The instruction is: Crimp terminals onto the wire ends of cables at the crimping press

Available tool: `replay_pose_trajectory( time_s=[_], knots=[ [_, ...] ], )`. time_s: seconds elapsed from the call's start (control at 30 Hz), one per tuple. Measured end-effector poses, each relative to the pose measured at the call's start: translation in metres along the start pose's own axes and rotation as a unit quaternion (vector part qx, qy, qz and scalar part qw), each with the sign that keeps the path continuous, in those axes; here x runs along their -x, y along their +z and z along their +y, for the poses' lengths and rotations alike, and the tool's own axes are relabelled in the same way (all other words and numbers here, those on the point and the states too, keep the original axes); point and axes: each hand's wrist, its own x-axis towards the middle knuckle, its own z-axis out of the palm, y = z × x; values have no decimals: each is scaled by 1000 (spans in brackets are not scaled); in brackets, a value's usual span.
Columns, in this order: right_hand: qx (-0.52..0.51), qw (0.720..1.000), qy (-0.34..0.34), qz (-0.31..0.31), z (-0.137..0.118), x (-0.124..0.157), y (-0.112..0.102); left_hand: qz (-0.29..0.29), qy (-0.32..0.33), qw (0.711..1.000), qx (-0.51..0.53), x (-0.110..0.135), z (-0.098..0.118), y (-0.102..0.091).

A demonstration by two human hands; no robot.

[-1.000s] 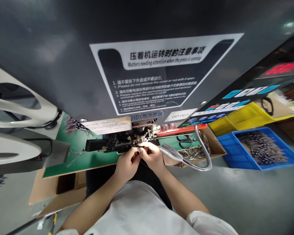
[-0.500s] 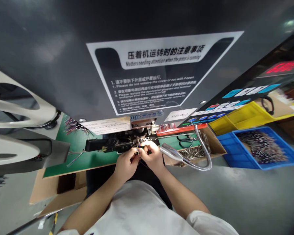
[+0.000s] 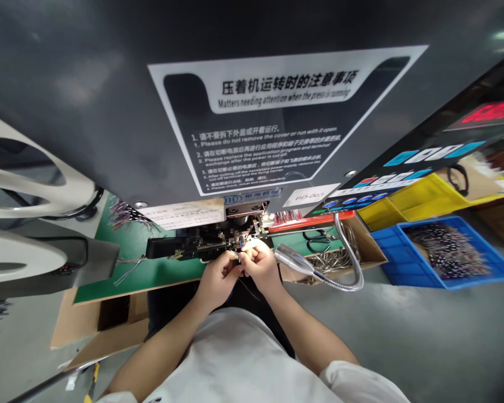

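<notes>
Thin wire (image 3: 249, 290) pinched between two hands at the crimping press

One dark reddish length of it hangs below the fingers, over the person's lap; its upper end is at the fingertips, just in front of the press's working gap. How many strands are held there is too small to count. There are two hands: the left hand (image 3: 218, 280) has thumb and forefinger closed on the wire, and the right hand (image 3: 261, 270) pinches it just beside them, its other fingers curled.

Half a second ago the hanging length barely showed; now it stands out plainly, while both hands have hardly shifted. That suggests the wire is being turned or drawn through the fingertips rather than let go.

Right of the right hand is one gooseneck lamp (image 3: 294, 259), its head aimed toward the fingers. Just beyond the hands sits one black crimping applicator (image 3: 189, 247), under one grey press cover (image 3: 109, 123).

Around these, one green tabletop (image 3: 168, 273) bears one wire bundle (image 3: 128, 215) at the left, and one red tray (image 3: 315, 222) holds more wires. Farther right come one cardboard box (image 3: 373, 252) of metal strips, one blue bin (image 3: 388, 246) heaped with uncounted wires, and yellow bins (image 3: 424, 198) whose number I cannot tell.
</notes>
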Motion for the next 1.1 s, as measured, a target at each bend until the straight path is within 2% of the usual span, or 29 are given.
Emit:
replay_pose_trajectory(
  time_s=[0.1, 0.27, 0.37, 0.57, 0.97, 1.1],
  knots=[
    [75, 995, -58, 24, -1, 3, 0, 3, 2, 1000, -11, 1, -1, 0],
    [187, 971, -141, 55, -4, 5, -3, 17, 13, 998, -53, 2, -2, -1],
    [184, 970, -142, 69, -4, 4, -2, 20, 19, 997, -67, 2, -3, -1],
    [183, 971, -147, 47, -5, 2, -2, 20, 23, 996, -80, 1, -5, -1],
    [215, 967, -127, 57, -3, 1, -3, 49, 20, 993, -109, 0, 5, -1],
    [185, 975, -116, 44, -5, 3, -4, 41, 20, 993, -109, 2, 5, -2]
  ],
)
